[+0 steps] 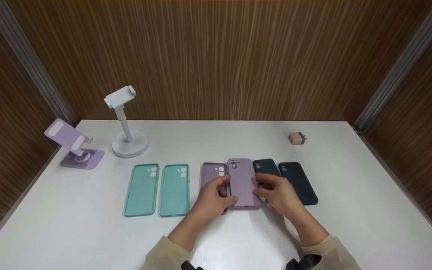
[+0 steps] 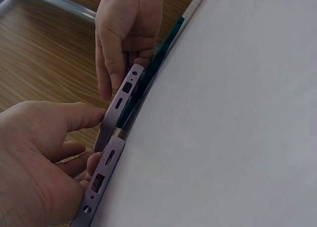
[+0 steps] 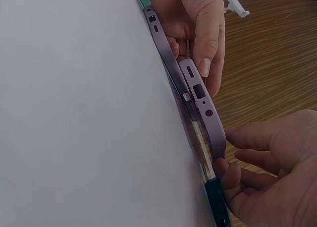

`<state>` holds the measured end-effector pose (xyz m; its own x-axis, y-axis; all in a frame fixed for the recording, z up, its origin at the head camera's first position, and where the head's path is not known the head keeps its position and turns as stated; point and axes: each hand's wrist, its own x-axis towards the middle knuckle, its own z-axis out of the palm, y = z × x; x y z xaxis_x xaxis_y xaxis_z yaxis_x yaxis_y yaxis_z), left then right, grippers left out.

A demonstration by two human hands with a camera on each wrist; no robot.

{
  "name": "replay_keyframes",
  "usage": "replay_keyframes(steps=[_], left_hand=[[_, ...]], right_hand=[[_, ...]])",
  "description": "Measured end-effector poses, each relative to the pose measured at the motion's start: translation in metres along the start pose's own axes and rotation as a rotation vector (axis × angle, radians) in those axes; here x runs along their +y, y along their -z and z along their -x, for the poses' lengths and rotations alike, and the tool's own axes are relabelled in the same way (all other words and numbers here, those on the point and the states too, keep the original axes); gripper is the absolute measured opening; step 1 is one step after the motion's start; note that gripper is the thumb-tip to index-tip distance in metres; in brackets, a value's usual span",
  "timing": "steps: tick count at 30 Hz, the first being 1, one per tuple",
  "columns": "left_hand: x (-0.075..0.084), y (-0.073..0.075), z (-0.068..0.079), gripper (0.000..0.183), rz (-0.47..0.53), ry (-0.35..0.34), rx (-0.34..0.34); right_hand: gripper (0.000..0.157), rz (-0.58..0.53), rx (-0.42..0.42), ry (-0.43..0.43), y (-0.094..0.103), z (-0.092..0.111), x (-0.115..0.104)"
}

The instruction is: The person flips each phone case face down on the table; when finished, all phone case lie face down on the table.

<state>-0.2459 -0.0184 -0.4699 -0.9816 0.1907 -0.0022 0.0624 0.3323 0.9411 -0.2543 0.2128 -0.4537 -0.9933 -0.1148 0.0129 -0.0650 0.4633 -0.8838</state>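
Head view: the left hand and right hand grasp opposite edges of a pale-purple rectangular phone case; two mint-green rectangular cases lie left of both hands.

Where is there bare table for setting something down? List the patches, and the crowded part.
Bare table: right of the dark cases; at the back, between the white stand and charger; in front of the teal cases. Crowded: the middle, where the hands, purple cases and dark cases bunch together.
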Motion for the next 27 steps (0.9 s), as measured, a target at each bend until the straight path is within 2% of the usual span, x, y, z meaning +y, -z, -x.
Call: replay_keyframes(steps=[13,21,23,27], left_hand=[[0.006,0.000,0.004,0.068,-0.017,0.004,0.002],[0.010,0.002,0.004,0.067,0.002,0.036,0.012],[0.012,0.003,0.003,0.065,0.008,0.033,0.021],[0.017,0.011,0.004,0.062,-0.017,-0.017,0.064]], right_hand=[[0.046,0.027,0.025,0.013,0.000,0.004,-0.003],[0.045,-0.003,0.023,0.020,0.001,0.002,-0.003],[0.046,-0.007,0.020,0.023,0.001,0.002,-0.004],[0.048,-0.032,0.002,0.028,0.000,0.003,-0.007]])
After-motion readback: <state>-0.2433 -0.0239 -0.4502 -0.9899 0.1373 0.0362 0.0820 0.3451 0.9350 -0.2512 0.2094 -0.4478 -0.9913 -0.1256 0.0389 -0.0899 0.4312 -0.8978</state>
